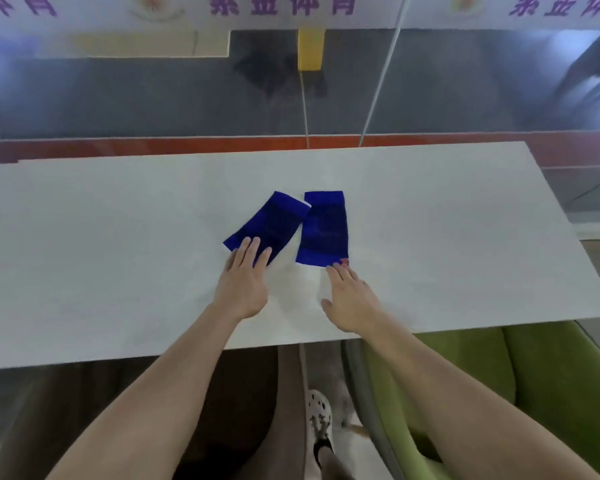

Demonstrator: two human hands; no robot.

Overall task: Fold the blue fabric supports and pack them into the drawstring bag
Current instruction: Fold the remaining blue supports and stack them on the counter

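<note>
Two blue fabric supports lie flat and unfolded side by side on the white table (118, 237). The left support (271, 223) is tilted, its far end leaning right. The right support (323, 228) lies nearly straight. My left hand (245, 282) rests flat with its fingertips on the near end of the left support. My right hand (352, 296) lies flat on the table, its fingertips touching the near right corner of the right support. Neither hand grips anything. No drawstring bag is in view.
The table's near edge runs just under my forearms. A green chair (520, 382) stands at the lower right beside the table. A mirror wall with a red strip (187, 145) runs behind the table's far edge.
</note>
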